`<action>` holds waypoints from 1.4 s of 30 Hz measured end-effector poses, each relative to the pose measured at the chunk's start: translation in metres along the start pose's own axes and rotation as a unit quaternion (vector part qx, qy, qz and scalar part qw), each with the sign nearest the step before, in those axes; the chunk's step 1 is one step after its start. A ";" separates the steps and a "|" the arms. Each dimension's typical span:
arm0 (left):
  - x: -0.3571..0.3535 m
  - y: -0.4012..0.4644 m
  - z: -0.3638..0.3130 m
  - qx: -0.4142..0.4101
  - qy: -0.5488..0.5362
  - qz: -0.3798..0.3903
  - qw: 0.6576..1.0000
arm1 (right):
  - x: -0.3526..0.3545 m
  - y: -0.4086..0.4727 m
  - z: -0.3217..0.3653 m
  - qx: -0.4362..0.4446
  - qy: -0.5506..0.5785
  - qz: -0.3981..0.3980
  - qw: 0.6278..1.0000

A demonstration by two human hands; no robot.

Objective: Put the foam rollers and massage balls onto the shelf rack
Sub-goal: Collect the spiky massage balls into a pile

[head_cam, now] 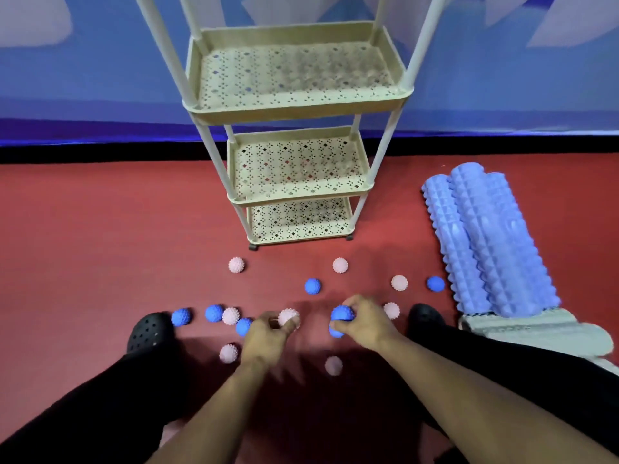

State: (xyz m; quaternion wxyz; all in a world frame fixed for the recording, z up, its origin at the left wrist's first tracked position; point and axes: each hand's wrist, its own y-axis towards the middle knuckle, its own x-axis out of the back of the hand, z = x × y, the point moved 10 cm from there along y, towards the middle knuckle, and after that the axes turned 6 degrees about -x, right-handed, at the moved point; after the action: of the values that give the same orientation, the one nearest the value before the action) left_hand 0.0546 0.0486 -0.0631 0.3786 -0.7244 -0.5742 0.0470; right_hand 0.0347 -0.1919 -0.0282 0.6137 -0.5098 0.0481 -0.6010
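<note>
A beige three-tier shelf rack [294, 110] stands on the red floor ahead, with nothing on its perforated trays. Several spiky massage balls, pink and blue, lie scattered in front of it. My left hand [264, 336] pinches a pink ball [287, 317] on the floor. My right hand [363, 321] curls around a blue ball [342, 312], and a second blue ball [336, 331] shows under its fingers. Three lilac-blue ridged foam rollers [482, 239] lie side by side at the right.
My two black perforated clogs [150, 331] [425, 317] stand on either side of the balls. A grey cloth or mat [536, 333] lies under the near ends of the rollers. A blue wall with a black base strip runs behind the rack.
</note>
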 end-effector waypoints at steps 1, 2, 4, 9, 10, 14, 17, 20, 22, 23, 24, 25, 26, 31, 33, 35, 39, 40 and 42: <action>-0.004 0.011 0.000 0.004 0.011 0.004 1.000 | -0.003 0.011 0.002 0.003 -0.008 0.016 1.000; -0.007 0.021 -0.002 0.002 0.029 0.006 1.000 | -0.007 0.022 0.003 0.001 -0.020 0.028 0.999; -0.013 0.043 -0.005 -0.013 0.060 0.015 0.998 | -0.015 0.048 0.003 0.005 -0.047 0.046 0.998; -0.004 0.072 -0.013 -0.081 0.183 0.047 0.979 | -0.026 0.084 -0.007 0.023 -0.126 0.072 0.989; 0.006 0.067 -0.019 -0.092 0.191 0.036 0.977 | -0.022 0.077 -0.007 0.028 -0.130 0.066 0.989; 0.052 0.007 -0.059 -0.109 0.219 0.007 0.970 | 0.010 0.005 0.008 0.033 -0.105 0.031 0.993; 0.077 -0.047 -0.093 -0.129 0.224 -0.001 0.966 | 0.035 -0.056 0.028 0.065 -0.094 0.027 0.993; 0.090 -0.085 -0.107 -0.147 0.188 -0.033 0.971 | 0.065 -0.101 0.040 0.090 -0.036 -0.026 0.995; 0.093 -0.109 -0.104 -0.153 0.166 -0.038 0.973 | 0.071 -0.125 0.044 0.095 -0.015 -0.048 0.994; 0.095 -0.123 -0.102 -0.158 0.159 -0.040 0.974 | 0.072 -0.137 0.047 0.097 -0.016 -0.059 0.993; 0.099 -0.135 -0.101 -0.161 0.157 -0.042 0.974 | 0.073 -0.150 0.051 0.101 -0.017 -0.067 0.992; 0.102 -0.150 -0.102 -0.167 0.153 -0.046 0.973 | 0.072 -0.163 0.055 0.105 -0.023 -0.073 0.992; 0.107 -0.165 -0.105 -0.175 0.146 -0.053 0.972 | 0.072 -0.177 0.060 0.112 -0.025 -0.079 0.990; 0.129 -0.246 -0.151 -0.245 0.126 -0.095 0.957 | 0.085 -0.249 0.081 0.153 -0.017 -0.119 0.981; 0.133 -0.265 -0.170 -0.262 0.131 -0.094 0.951 | 0.094 -0.264 0.088 0.166 -0.025 -0.131 0.977; 0.134 -0.272 -0.182 -0.269 0.141 -0.090 0.949 | 0.103 -0.269 0.094 0.174 -0.033 -0.137 0.975; 0.122 -0.232 -0.179 -0.250 0.165 -0.070 0.952 | 0.105 -0.228 0.090 0.163 -0.048 -0.110 0.979; 0.116 -0.212 -0.173 -0.239 0.183 -0.061 0.952 | 0.102 -0.207 0.086 0.157 -0.056 -0.098 0.981; 0.098 -0.163 -0.160 -0.220 0.222 -0.035 0.949 | 0.091 -0.158 0.077 0.142 -0.075 -0.065 0.985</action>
State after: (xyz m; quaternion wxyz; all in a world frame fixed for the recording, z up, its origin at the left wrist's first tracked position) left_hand 0.0383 0.0630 0.1847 0.3289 -0.7615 -0.4966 -0.2557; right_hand 0.0023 -0.1813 0.1667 0.6412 -0.4635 -0.1170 -0.6003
